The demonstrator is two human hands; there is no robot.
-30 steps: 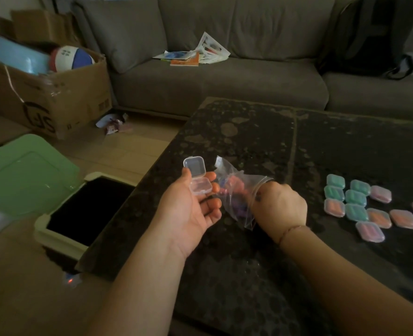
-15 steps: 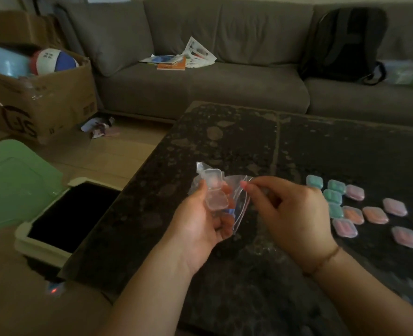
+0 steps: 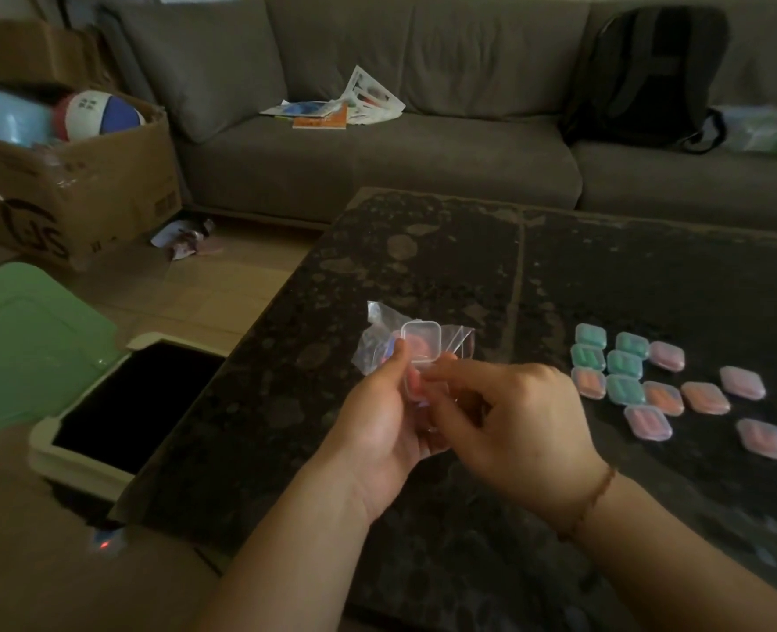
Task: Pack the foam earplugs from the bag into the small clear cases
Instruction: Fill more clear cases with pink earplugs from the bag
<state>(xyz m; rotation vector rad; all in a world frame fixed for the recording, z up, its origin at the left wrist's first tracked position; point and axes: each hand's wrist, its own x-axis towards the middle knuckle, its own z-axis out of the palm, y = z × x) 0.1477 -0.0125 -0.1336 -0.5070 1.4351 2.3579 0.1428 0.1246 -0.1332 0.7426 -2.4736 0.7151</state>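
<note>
At centre frame the left hand (image 3: pixel 377 417) grips the open case (image 3: pixel 419 358) and the bag (image 3: pixel 377 339) behind it. The right hand (image 3: pixel 518 417) has moved in since a moment ago, fingertips pinched at the case's lower half. Filled cases (image 3: pixel 660 380) lie at right on the table (image 3: pixel 423 248).

This is a home living room. A long grey sofa (image 3: pixel 377 143) runs along the back, with loose papers and booklets (image 3: pixel 331 109) scattered on its seat and a dark backpack (image 3: pixel 651 79) leaning against its cushions. In front stands a low coffee table (image 3: pixel 468 266) with a dark, mottled stone top. On the light wood floor (image 3: pixel 186 294) sits an open cardboard box (image 3: pixel 72 193) holding a ball (image 3: pixel 104 114), beside a green plastic lid (image 3: pixel 26 344) and crumpled litter (image 3: pixel 186 237).
</note>
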